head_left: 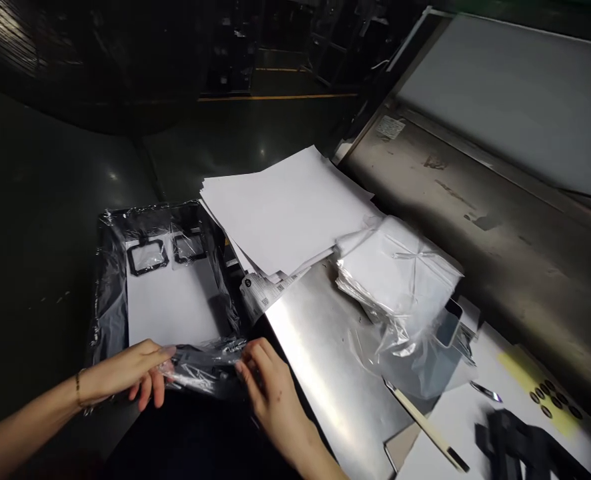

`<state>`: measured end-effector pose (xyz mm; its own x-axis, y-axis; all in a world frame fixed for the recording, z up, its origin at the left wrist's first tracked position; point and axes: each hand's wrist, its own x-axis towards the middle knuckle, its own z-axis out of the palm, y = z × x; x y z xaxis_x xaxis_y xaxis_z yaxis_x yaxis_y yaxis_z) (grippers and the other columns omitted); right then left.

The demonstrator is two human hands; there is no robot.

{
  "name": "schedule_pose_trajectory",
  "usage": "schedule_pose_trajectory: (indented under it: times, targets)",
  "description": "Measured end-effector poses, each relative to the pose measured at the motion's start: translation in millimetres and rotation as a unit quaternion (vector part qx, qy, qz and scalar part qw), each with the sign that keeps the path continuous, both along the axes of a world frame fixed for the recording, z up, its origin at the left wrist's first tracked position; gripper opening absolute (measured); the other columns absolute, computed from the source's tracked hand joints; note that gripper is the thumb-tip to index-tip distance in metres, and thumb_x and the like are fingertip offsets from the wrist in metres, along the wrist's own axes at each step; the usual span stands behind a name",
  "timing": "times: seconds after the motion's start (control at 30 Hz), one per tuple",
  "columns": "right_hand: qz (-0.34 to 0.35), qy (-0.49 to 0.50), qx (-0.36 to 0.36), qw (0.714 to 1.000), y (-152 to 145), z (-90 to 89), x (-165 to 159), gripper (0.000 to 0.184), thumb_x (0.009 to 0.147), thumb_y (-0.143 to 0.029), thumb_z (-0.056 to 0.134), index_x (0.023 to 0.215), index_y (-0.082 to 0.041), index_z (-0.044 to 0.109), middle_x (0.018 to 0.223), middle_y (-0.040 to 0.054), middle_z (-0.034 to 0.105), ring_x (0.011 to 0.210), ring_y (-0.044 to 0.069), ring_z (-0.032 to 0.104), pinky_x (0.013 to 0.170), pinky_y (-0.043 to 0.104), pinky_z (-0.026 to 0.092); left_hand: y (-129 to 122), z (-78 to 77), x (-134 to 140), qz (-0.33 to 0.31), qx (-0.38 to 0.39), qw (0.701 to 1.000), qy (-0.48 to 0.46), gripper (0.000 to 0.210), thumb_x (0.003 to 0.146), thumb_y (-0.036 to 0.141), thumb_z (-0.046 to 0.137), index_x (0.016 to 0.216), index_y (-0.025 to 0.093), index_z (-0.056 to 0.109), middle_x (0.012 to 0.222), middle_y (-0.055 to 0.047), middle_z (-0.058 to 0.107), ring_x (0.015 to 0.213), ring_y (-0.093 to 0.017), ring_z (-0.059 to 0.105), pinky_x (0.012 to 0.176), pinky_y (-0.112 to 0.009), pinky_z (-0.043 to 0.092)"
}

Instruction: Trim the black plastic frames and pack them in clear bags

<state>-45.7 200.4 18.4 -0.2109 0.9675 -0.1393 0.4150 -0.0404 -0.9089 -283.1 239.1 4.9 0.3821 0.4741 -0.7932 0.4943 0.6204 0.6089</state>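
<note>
**A:** Both hands on the same thing; left hand pinching one end of a dark part in a clear plastic bag, thumb on top, fingers curled under; right hand gripping the other end, fingertips folded over the plastic. Sitting low in the middle of the view, just in front of the tray.

**B:** Tray meaning the black one wrapped in film?

**A:** Yep; black tray lined with shiny wrap, white sheet lying flat inside, two small black frames side by side at the far end of that sheet (can't tell if already bagged; too much glare).

**B:** And off to the right?

**A:** Messy stack of white paper behind the tray; pile of clear bags next to it, each seemingly with a white card inside; bare metal plate slanting under the pile and touching the right hand; thin pale stick with a dark tip lying further right; yellow strip with dark round dots near the corner; some black parts just below it, too blurry to make out.
</note>
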Motion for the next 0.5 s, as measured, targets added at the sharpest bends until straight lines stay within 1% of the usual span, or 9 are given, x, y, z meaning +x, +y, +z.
schedule_pose_trajectory:
  times: [0.1, 0.17, 0.2, 0.23, 0.27, 0.3, 0.33, 0.4, 0.5]
  targets:
    - [-0.003, 0.011, 0.033, 0.999, 24, 10.4, -12, 0.009, 0.086, -0.024, 0.039, 0.079, -0.021, 0.044, 0.082, 0.0016, 0.044, 0.071, 0.012, 0.045, 0.065, 0.024, 0.036, -7, 12.9, -16, 0.034, -0.019, 0.999, -0.02, 0.043, 0.076, 0.056, 0.039, 0.077, 0.015, 0.05, 0.065, -0.01, 0.07, 0.044, -0.013, 0.057, 0.041, -0.02, 0.03]
    - [-0.004, 0.03, 0.04, 0.999, 31, 14.5, -23, 0.01, 0.086, -0.024, 0.038, 0.078, -0.022, 0.043, 0.084, 0.0018, 0.045, 0.074, 0.012, 0.047, 0.067, 0.024, 0.037, -17, 7.0, -27, 0.059, -0.081, 0.991, -0.086, 0.047, 0.072, 0.058, 0.045, 0.088, 0.015, 0.052, 0.078, -0.012, 0.07, 0.055, -0.019, 0.063, 0.043, -0.023, 0.036]
    - [0.0, 0.047, 0.034, 0.998, 33, 14.4, -31, 0.01, 0.086, -0.024, 0.039, 0.078, -0.022, 0.044, 0.085, 0.0019, 0.047, 0.077, 0.012, 0.048, 0.069, 0.024, 0.037, -21, -0.7, -31, 0.093, -0.146, 0.973, -0.15, 0.055, 0.067, 0.062, 0.048, 0.095, 0.015, 0.053, 0.086, -0.015, 0.069, 0.063, -0.023, 0.064, 0.046, -0.026, 0.04]
    - [0.014, 0.071, 0.028, 0.997, 33, 12.2, -40, 0.01, 0.086, -0.025, 0.04, 0.077, -0.022, 0.045, 0.085, 0.002, 0.05, 0.078, 0.013, 0.049, 0.07, 0.024, 0.038, -24, -11.0, -32, 0.138, -0.221, 0.94, -0.221, 0.064, 0.061, 0.067, 0.049, 0.096, 0.014, 0.054, 0.092, -0.018, 0.067, 0.071, -0.027, 0.064, 0.049, -0.029, 0.044]
    - [0.032, 0.101, 0.023, 0.994, 33, 7.7, -50, 0.011, 0.085, -0.026, 0.042, 0.076, -0.022, 0.047, 0.084, 0.0021, 0.052, 0.078, 0.013, 0.051, 0.07, 0.025, 0.038, -24, -23.1, -31, 0.193, -0.3, 0.893, -0.273, 0.074, 0.057, 0.073, 0.044, 0.096, 0.012, 0.056, 0.096, -0.02, 0.065, 0.075, -0.03, 0.064, 0.051, -0.033, 0.046]
    - [0.05, 0.138, 0.014, 0.989, 31, 0.9, -61, 0.011, 0.083, -0.028, 0.045, 0.075, -0.022, 0.05, 0.082, 0.0025, 0.055, 0.078, 0.014, 0.052, 0.071, 0.026, 0.038, -22, -36.2, -27, 0.269, -0.341, 0.849, -0.302, 0.078, 0.055, 0.076, 0.041, 0.092, 0.009, 0.058, 0.093, -0.021, 0.065, 0.073, -0.031, 0.063, 0.053, -0.038, 0.047]
    - [0.071, 0.177, 0.001, 0.982, 28, -8.1, -73, 0.013, 0.082, -0.03, 0.047, 0.073, -0.022, 0.052, 0.081, 0.003, 0.058, 0.078, 0.015, 0.054, 0.072, 0.027, 0.039, -17, -49.5, -21, 0.32, -0.325, 0.835, -0.309, 0.074, 0.06, 0.075, 0.037, 0.088, 0.01, 0.059, 0.086, -0.017, 0.067, 0.068, -0.027, 0.063, 0.054, -0.037, 0.047]
    - [0.111, 0.245, -0.036, 0.962, 21, -30.2, -94, 0.021, 0.078, -0.039, 0.05, 0.066, -0.022, 0.055, 0.075, 0.004, 0.062, 0.075, 0.017, 0.057, 0.071, 0.029, 0.041, -4, -74.6, -4, 0.378, -0.302, 0.816, -0.316, 0.061, 0.069, 0.067, 0.039, 0.088, 0.013, 0.06, 0.084, -0.01, 0.067, 0.07, -0.022, 0.062, 0.062, -0.035, 0.048]
    - [0.131, 0.288, -0.112, 0.942, 9, -65.4, -107, 0.043, 0.069, -0.062, 0.048, 0.052, -0.023, 0.052, 0.064, 0.0035, 0.063, 0.063, 0.018, 0.06, 0.06, 0.029, 0.045, 16, -103.3, 15, 0.454, -0.277, 0.784, -0.32, 0.037, 0.08, 0.046, 0.044, 0.09, 0.013, 0.057, 0.084, -0.005, 0.065, 0.07, -0.015, 0.061, 0.066, -0.033, 0.048]
